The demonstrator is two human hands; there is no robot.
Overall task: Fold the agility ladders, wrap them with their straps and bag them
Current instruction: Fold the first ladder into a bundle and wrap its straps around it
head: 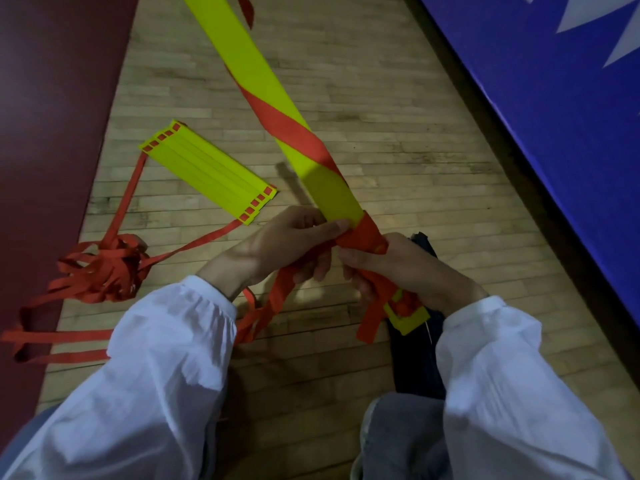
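Sleeves (166, 358) nearest; right hand (398, 268) fingers clench folded ladder bundle (332, 195) at near end; left hand (287, 244) fingers grasp red strap (362, 235) wound round it; second ladder (207, 171) lies far left.

I see the ladder bundle (277, 109) reaching forward from between the left hand (287, 244) and right hand (391, 268). Beyond and left of the left hand, a second folded ladder (207, 171) lies on the floor (381, 133). A strap tangle (104, 271) lies farther left, and a bag (419, 358) lies beneath the right hand.
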